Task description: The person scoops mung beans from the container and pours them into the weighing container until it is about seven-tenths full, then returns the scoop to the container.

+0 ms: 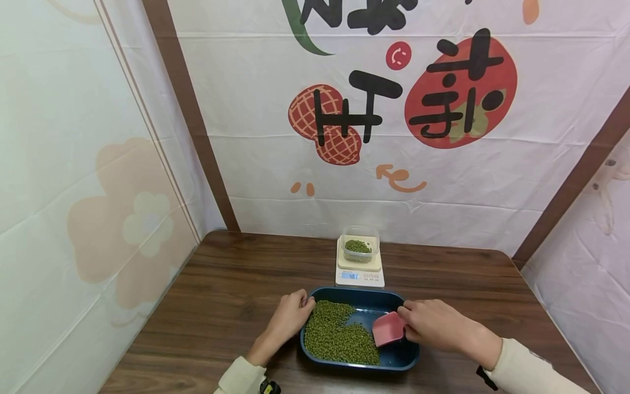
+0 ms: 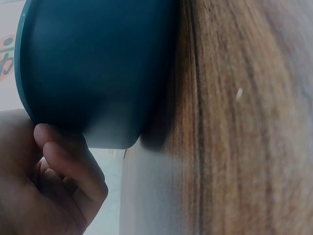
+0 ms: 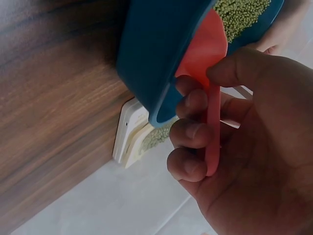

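A dark blue tub [image 1: 361, 368] holds a spread of green mung beans [image 1: 339, 336], heaped toward its left side. My left hand [image 1: 290, 314] grips the tub's left rim; in the left wrist view its curled fingers [image 2: 73, 164] meet the tub's outer wall [image 2: 98, 63]. With my right hand [image 1: 435, 324] I hold a pink scoop [image 1: 389, 328] by its handle, fingers wrapped round it. The scoop's bowl is inside the tub's right part, beside the beans, and looks empty. In the right wrist view the scoop handle [image 3: 212, 132] lies across my palm.
Behind the tub stands a white kitchen scale [image 1: 359, 278] with a lit display. On it rests a clear plastic container [image 1: 361, 232] with some green beans inside. The wooden table [image 1: 236, 273] ends at a printed cloth backdrop [image 1: 275, 213].
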`<state>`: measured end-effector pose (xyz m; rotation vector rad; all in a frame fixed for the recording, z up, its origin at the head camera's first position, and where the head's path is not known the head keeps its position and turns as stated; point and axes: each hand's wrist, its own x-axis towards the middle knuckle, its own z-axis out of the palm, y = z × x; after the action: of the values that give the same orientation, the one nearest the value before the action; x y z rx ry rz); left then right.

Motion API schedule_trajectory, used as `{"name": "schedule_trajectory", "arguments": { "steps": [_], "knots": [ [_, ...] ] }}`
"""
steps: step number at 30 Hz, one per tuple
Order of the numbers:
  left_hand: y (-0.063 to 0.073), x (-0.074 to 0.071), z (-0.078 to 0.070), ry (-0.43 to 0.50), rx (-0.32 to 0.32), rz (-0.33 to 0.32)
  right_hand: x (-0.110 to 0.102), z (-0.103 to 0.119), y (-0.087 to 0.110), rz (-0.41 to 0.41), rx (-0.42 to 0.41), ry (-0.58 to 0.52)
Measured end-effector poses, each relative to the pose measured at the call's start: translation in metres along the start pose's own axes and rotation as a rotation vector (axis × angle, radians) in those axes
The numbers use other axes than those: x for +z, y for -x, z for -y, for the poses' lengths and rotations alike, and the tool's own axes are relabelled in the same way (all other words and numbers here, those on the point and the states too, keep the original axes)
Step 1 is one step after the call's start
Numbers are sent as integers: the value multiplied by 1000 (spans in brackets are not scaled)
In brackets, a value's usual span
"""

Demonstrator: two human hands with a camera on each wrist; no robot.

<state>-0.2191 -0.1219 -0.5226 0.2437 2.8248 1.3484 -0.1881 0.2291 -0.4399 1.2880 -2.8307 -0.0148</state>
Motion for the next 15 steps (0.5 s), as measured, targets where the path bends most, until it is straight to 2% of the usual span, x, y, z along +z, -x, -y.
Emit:
{"name": "schedule_trajectory", "arguments": {
  "steps": [15],
  "knots": [
    [0, 0, -1, 7, 3, 2, 11, 6, -2, 4, -8, -47]
  ]
}}
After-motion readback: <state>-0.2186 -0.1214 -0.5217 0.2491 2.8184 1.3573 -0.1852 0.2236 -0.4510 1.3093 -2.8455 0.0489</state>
